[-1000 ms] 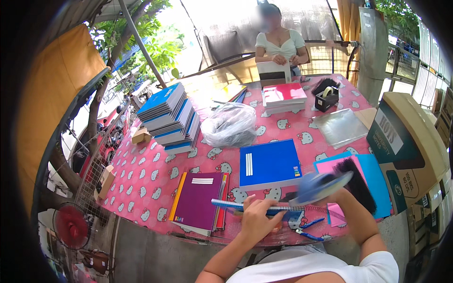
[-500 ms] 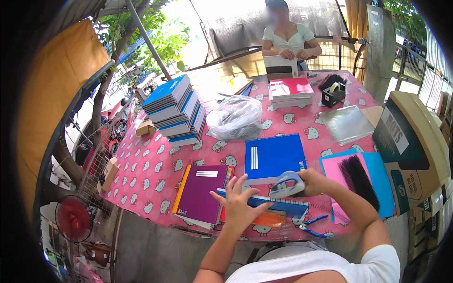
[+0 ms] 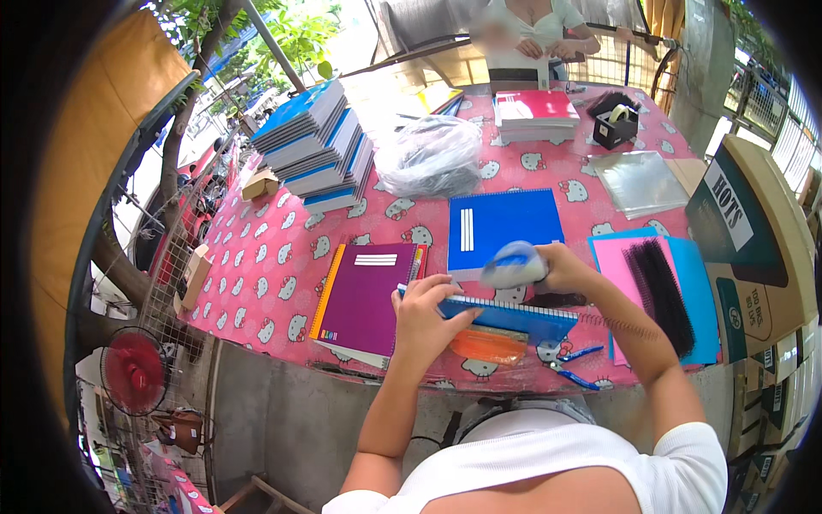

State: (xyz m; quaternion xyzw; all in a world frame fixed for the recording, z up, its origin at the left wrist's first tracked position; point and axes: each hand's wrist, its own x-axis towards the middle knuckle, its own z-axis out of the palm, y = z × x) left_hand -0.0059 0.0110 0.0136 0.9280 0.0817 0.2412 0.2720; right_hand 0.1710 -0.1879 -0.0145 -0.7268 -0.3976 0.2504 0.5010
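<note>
My left hand (image 3: 425,317) grips the left end of a blue notebook (image 3: 527,320) tilted up on its edge, thumb on the near side and fingers over the top. A thin spiral coil (image 3: 623,325) sticks out from the right end of its spine, beside my right forearm. My right hand (image 3: 565,269) is closed around a pale grey, loop-shaped tool (image 3: 512,266), blurred, held just above the notebook. An orange packet (image 3: 488,345) and blue-handled pliers (image 3: 575,368) lie on the near side of it. Behind the tool lies another blue spiral notebook (image 3: 505,221).
Purple notebook (image 3: 364,291) at left; tall notebook stack (image 3: 321,158) and plastic bag (image 3: 430,154) behind. Black coils (image 3: 658,295) lie on pink and blue sheets at right, beside a carton (image 3: 758,248). A tape dispenser (image 3: 615,122) and another person (image 3: 544,34) are across the table.
My left hand has gone from spread fingers to closing on the blue notebook's left end. My right hand and the tool have shifted slightly. The view has tilted downward.
</note>
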